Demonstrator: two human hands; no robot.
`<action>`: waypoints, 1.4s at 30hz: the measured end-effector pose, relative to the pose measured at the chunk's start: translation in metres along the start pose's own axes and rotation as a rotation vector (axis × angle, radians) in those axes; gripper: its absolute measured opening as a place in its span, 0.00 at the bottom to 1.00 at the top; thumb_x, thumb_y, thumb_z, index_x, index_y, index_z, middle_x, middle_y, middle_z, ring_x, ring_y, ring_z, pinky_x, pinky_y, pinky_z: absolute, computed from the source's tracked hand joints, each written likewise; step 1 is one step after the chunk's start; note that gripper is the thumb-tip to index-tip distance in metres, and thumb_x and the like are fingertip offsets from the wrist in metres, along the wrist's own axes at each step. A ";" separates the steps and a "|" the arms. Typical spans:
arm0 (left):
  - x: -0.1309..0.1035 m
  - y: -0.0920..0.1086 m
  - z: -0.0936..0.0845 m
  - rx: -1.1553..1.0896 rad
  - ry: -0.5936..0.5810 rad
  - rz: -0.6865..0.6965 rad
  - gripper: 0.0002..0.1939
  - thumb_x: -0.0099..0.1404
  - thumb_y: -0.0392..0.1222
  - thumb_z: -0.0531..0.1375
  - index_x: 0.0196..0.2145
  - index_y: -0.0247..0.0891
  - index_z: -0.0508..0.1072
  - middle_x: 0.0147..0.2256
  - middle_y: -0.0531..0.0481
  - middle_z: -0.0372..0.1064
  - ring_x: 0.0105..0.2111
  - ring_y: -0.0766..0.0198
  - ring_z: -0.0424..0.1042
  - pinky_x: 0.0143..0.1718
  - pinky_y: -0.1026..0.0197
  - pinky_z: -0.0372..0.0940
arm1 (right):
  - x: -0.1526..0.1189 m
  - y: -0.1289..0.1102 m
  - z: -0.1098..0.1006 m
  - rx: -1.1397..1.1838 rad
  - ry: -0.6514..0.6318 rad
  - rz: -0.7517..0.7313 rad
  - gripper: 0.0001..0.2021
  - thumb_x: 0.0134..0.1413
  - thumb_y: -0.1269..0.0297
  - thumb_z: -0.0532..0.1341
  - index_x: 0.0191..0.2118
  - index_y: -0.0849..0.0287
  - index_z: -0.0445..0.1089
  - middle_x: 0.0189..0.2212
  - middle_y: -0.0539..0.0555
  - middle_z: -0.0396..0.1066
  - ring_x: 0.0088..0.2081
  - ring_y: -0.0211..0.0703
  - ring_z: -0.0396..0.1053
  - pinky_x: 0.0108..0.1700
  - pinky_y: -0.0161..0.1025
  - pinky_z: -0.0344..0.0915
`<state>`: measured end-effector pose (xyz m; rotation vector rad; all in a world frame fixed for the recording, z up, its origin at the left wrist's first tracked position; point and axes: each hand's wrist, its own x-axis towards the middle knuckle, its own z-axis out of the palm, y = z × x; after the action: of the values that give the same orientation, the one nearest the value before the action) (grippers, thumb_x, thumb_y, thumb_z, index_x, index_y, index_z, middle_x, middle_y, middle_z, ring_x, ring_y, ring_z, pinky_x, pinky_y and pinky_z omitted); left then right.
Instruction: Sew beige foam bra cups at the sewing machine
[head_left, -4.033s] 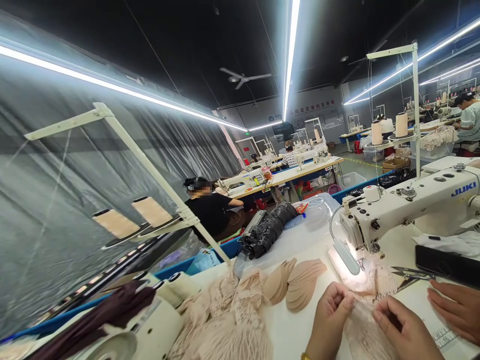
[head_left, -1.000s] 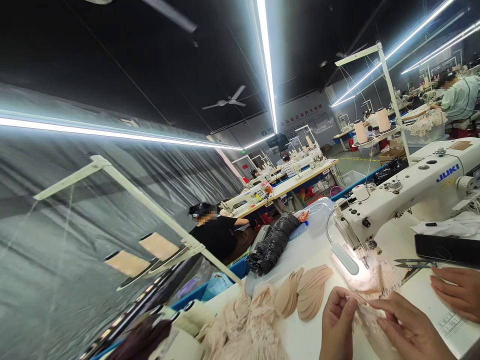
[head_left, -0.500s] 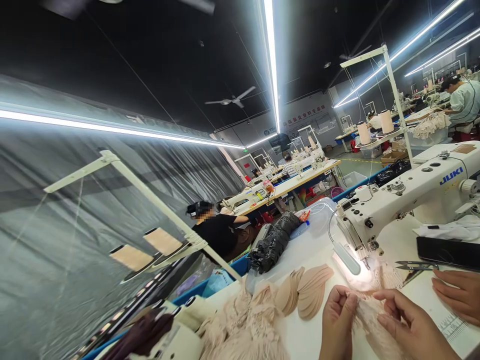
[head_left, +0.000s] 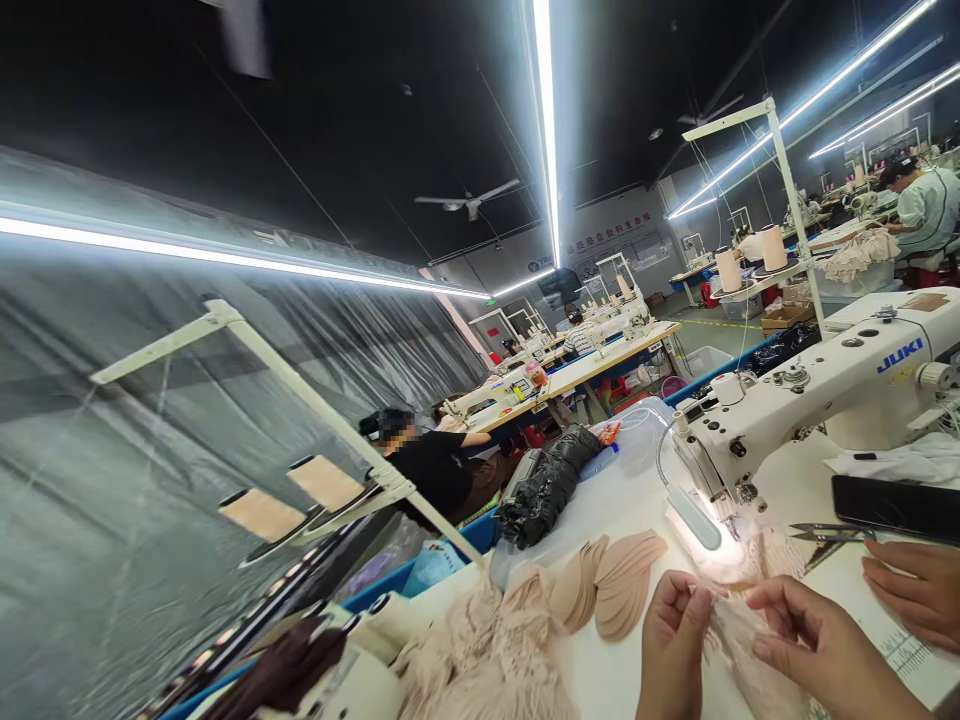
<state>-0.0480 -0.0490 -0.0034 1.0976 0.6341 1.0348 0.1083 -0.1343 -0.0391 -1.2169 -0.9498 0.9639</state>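
My left hand [head_left: 673,635] pinches the edge of a beige lace piece [head_left: 739,650] between thumb and fingers. At the other side of the lace, my right hand [head_left: 821,640] has its fingers curled and its thumb against the cloth. The far end of the lace lies under the lit needle area of a white sewing machine [head_left: 810,390]. Left of my hands rest two fanned stacks of beige cut pieces [head_left: 626,585] and a heap of beige lace fabric [head_left: 487,650].
Another person's hand [head_left: 915,590] rests on the table at right, near thread snips [head_left: 829,531] and a black phone [head_left: 896,508]. A black plastic-wrapped bundle [head_left: 551,485] lies beyond. A thread stand [head_left: 315,390] rises at left. A person in black [head_left: 435,470] sits ahead.
My hands barely shift and keep the lace in nearly the same place. The seated person in black ahead has lowered and moved the head slightly.
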 end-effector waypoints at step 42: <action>0.003 -0.007 -0.001 0.043 0.051 -0.021 0.31 0.50 0.64 0.79 0.30 0.37 0.70 0.24 0.55 0.65 0.25 0.68 0.59 0.31 0.64 0.52 | -0.003 0.004 0.000 -0.017 -0.051 0.002 0.32 0.51 0.24 0.64 0.28 0.54 0.69 0.24 0.46 0.62 0.30 0.43 0.62 0.35 0.37 0.63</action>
<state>-0.0454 -0.0468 -0.0105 1.1026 0.7107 1.0380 0.1073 -0.1370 -0.0436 -1.2125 -0.9986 0.9949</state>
